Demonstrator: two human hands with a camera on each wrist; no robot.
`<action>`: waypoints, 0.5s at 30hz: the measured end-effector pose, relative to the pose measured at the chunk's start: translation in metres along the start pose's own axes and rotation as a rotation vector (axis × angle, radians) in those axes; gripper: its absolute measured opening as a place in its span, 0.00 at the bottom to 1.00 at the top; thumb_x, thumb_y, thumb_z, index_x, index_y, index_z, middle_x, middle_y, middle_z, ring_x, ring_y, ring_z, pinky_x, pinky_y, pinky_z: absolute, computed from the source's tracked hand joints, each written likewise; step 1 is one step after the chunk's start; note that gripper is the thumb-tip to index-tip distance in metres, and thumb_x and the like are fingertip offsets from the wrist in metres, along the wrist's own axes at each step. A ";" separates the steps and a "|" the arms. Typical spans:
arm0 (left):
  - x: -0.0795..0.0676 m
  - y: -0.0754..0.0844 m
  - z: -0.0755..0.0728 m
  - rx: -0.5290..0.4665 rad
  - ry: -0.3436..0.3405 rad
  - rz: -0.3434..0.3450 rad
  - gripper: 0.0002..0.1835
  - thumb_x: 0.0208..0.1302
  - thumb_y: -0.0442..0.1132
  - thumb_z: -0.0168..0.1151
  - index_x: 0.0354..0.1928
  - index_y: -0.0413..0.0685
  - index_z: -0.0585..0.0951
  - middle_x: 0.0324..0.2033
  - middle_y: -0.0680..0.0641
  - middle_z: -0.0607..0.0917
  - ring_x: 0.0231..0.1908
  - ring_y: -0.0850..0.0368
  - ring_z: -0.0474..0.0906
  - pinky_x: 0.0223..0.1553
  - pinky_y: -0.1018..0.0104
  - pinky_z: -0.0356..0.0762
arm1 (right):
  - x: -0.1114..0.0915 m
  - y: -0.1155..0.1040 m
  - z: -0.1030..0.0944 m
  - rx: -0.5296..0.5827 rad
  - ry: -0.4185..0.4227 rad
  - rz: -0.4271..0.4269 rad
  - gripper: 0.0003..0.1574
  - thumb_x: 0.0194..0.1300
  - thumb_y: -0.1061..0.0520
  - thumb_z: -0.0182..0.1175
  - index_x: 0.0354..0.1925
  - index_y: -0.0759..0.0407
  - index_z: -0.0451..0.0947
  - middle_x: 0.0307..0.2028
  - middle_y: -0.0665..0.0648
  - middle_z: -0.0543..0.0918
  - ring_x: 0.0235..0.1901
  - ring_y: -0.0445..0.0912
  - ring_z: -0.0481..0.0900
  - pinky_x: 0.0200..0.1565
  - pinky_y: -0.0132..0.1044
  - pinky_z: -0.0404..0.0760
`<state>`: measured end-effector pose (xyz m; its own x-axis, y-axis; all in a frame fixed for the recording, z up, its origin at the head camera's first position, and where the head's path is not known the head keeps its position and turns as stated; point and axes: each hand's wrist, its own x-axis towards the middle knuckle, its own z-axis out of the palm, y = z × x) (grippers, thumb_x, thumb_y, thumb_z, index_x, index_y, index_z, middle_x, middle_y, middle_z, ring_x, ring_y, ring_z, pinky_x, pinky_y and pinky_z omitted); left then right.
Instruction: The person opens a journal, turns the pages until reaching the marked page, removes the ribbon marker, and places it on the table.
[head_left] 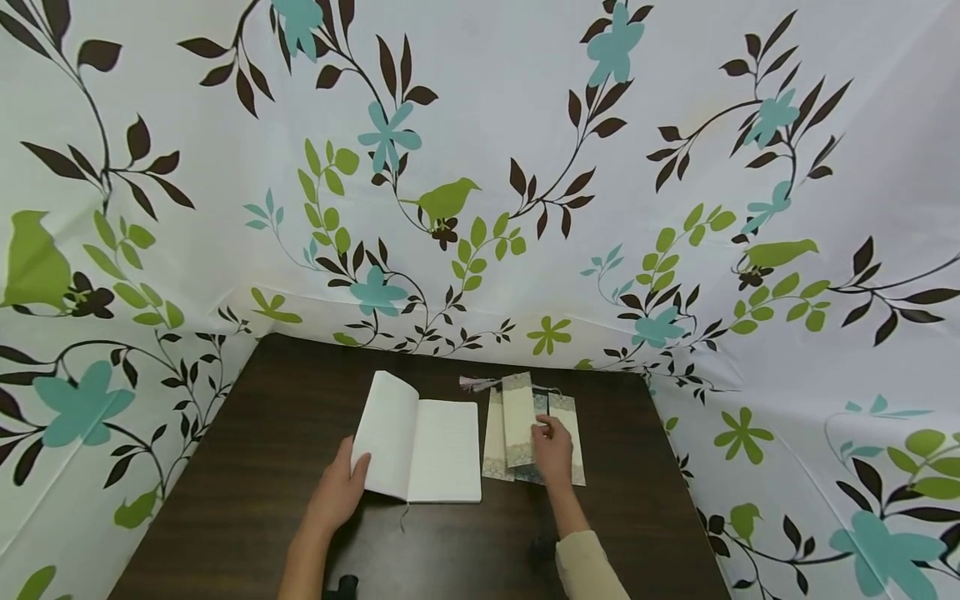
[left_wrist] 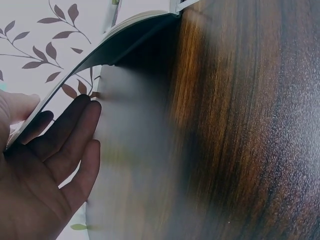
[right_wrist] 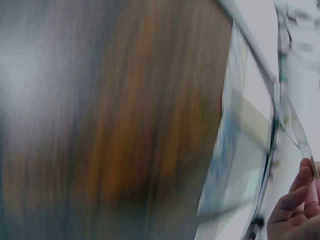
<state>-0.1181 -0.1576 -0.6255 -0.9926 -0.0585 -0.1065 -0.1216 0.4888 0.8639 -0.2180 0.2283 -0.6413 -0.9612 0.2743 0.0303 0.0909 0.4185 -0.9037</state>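
Note:
An open notebook (head_left: 446, 450) with white pages lies on the table, its left side raised at a tilt. My left hand (head_left: 337, 492) grips that raised left edge, thumb on the page side. The left wrist view shows the fingers under the dark cover (left_wrist: 130, 42). To the right, my right hand (head_left: 553, 450) pinches a cream bookmark (head_left: 517, 421) by its right edge, above several similar bookmarks (head_left: 566, 407) lying side by side. Motion blurs the right wrist view, where the fingertips (right_wrist: 304, 167) meet the bookmark's thin edge.
The dark wooden table (head_left: 225, 467) extends around both hands. A pale tassel (head_left: 478, 383) sticks out left of the bookmarks' top, and a thin ribbon (head_left: 402, 521) hangs below the notebook's spine. Leaf-patterned cloth (head_left: 480, 275) encloses the table's back and sides.

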 end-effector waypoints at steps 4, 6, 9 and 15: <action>0.000 -0.003 -0.001 0.001 -0.001 0.006 0.29 0.88 0.44 0.48 0.80 0.36 0.59 0.69 0.28 0.78 0.69 0.31 0.77 0.66 0.32 0.74 | 0.013 0.020 -0.039 -0.031 0.085 0.045 0.20 0.82 0.57 0.59 0.63 0.64 0.82 0.44 0.66 0.86 0.30 0.45 0.79 0.32 0.39 0.77; 0.000 -0.004 -0.001 0.000 -0.004 0.009 0.29 0.88 0.44 0.47 0.81 0.36 0.59 0.70 0.29 0.78 0.69 0.31 0.76 0.67 0.32 0.73 | 0.016 0.030 -0.058 -0.050 0.110 0.080 0.21 0.83 0.56 0.57 0.65 0.64 0.81 0.47 0.66 0.85 0.33 0.45 0.79 0.34 0.39 0.77; 0.000 -0.004 -0.002 0.007 -0.007 0.013 0.29 0.89 0.45 0.47 0.80 0.36 0.59 0.69 0.29 0.78 0.69 0.31 0.76 0.66 0.33 0.73 | 0.018 0.043 -0.083 -0.079 0.136 0.125 0.22 0.84 0.55 0.55 0.67 0.63 0.79 0.49 0.67 0.85 0.34 0.46 0.79 0.36 0.41 0.77; 0.000 -0.002 -0.002 0.012 -0.021 0.012 0.30 0.89 0.47 0.47 0.81 0.36 0.58 0.70 0.29 0.78 0.68 0.32 0.77 0.65 0.34 0.74 | 0.026 0.064 -0.119 -0.113 0.149 0.186 0.24 0.83 0.54 0.54 0.68 0.65 0.78 0.49 0.64 0.84 0.36 0.45 0.79 0.37 0.39 0.77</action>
<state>-0.1182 -0.1604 -0.6263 -0.9937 -0.0350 -0.1068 -0.1099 0.5001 0.8590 -0.2063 0.3654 -0.6473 -0.8771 0.4764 -0.0617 0.2988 0.4405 -0.8466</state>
